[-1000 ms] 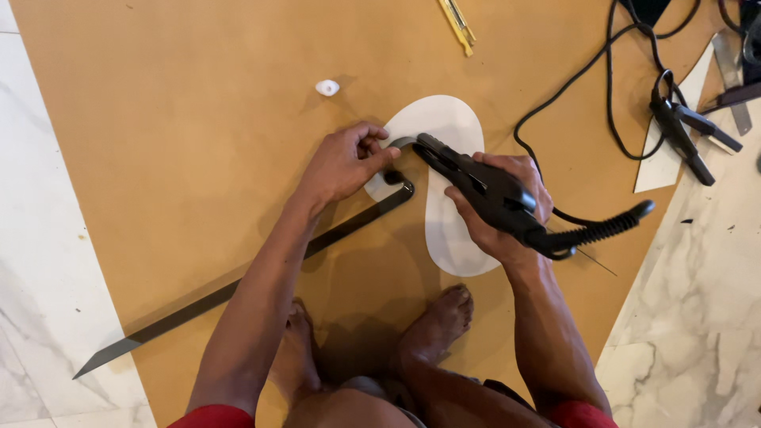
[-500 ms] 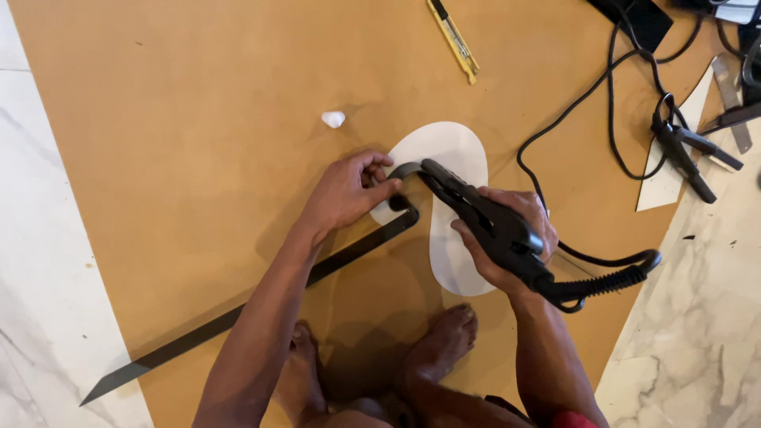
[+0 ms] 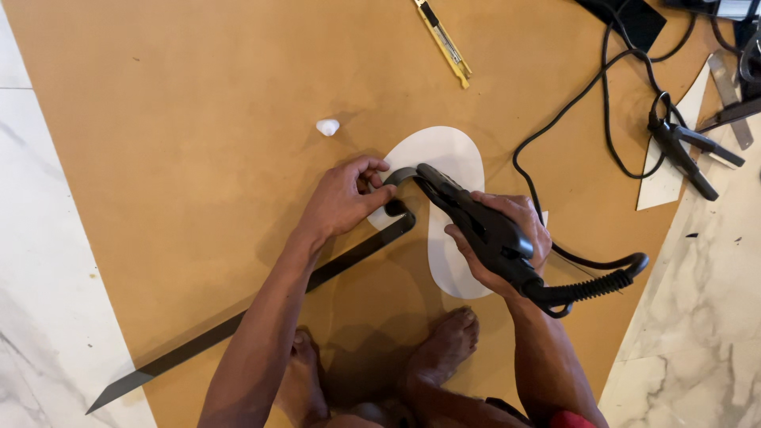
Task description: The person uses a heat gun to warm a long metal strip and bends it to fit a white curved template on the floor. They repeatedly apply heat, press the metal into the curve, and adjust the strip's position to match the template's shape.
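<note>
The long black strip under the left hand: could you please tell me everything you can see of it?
The black strip is long, flat and narrow, dark and dull, perhaps rubber or plastic. It lies diagonally on the brown board, its pointed lower end out on the marble floor. Its upper end curls into a loop on the white sheet, where the left hand pins it and the black corded tool in the right hand meets it.

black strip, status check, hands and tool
Left hand pinning black strip on white template. Right hand gripping corded tool. Nothing blocking.
</note>
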